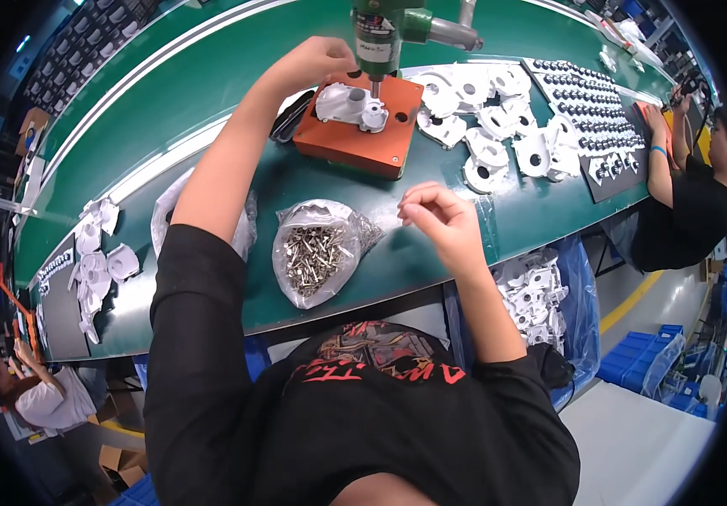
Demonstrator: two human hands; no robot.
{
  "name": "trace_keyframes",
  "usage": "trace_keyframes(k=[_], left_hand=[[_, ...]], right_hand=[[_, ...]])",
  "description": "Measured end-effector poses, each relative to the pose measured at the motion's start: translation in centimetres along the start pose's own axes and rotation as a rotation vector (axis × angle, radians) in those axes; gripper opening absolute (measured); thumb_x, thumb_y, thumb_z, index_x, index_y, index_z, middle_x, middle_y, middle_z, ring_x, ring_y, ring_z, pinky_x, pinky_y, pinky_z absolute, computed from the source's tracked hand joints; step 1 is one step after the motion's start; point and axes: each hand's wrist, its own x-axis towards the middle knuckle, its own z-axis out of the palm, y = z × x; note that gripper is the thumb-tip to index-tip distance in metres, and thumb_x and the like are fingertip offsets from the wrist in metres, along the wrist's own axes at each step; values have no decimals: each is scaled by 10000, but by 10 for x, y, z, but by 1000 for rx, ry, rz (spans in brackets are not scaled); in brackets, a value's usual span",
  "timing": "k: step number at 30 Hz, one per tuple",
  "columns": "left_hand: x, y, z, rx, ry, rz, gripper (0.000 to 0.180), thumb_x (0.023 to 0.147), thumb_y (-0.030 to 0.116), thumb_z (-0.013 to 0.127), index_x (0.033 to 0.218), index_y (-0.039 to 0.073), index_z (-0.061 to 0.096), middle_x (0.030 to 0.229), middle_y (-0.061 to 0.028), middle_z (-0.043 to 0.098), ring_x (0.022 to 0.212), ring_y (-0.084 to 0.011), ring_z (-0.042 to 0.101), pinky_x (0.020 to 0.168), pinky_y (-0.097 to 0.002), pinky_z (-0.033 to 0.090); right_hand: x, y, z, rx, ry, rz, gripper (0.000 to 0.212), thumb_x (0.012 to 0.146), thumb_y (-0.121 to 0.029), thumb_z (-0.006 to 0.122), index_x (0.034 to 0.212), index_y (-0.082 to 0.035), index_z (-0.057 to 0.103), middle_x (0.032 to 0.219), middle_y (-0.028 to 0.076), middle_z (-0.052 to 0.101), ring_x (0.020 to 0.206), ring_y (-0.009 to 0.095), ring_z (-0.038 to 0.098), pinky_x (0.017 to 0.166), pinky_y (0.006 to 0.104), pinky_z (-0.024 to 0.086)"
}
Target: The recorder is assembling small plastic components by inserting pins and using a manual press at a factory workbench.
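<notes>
My left hand (327,61) is raised beside the green press head (377,42), above the far left of an orange fixture block (351,148). Its fingers are curled, and whatever they may hold is hidden. A white plastic housing (348,103) lies on the block, with the press's metal tip (375,87) over its round right end. My right hand (441,221) hovers over the bench, right of a clear plastic bag (336,285) full of small metal pins (313,257). Thumb and fingers come together in a pinch; anything between them is too small to make out.
Several white housings (486,126) lie right of the block, near a tray of black-and-white parts (587,105). More white pieces (94,274) sit at left. A blue-lined bin (578,295) holds housings below the bench edge. Co-workers sit at right (688,194) and left (51,392).
</notes>
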Motion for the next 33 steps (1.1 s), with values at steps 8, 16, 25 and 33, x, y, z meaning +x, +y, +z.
trace_keyframes(k=[8, 16, 25, 33], left_hand=[[30, -2, 12, -36, -336, -209, 144, 760, 102, 643, 881, 23, 642, 763, -41, 619, 589, -85, 482, 493, -239, 366], [30, 3, 18, 76, -397, -148, 208, 746, 149, 708, 923, 61, 644, 874, -29, 658, 753, -112, 576, 676, -273, 456], [27, 7, 25, 230, -353, 0, 156, 714, 187, 733, 834, 101, 685, 795, -14, 663, 758, -129, 600, 649, -307, 456], [21, 14, 22, 283, -418, 56, 205, 755, 205, 700, 903, 72, 648, 797, 1, 643, 753, -104, 563, 703, -276, 438]], right_hand=[[-7, 16, -3, 101, -1, 212, 113, 808, 8, 621, 913, 10, 579, 891, 45, 577, 756, 93, 552, 683, 220, 457], [-3, 18, -4, 56, -46, 227, 154, 826, -12, 610, 980, -9, 593, 933, 19, 605, 840, 71, 575, 765, 214, 460], [-2, 20, 1, -4, -52, 208, 162, 827, -34, 628, 985, -8, 604, 900, 17, 625, 827, 70, 581, 749, 213, 459], [3, 20, 8, 4, -30, 231, 139, 823, -6, 624, 958, 14, 600, 877, 69, 644, 820, 125, 618, 770, 248, 485]])
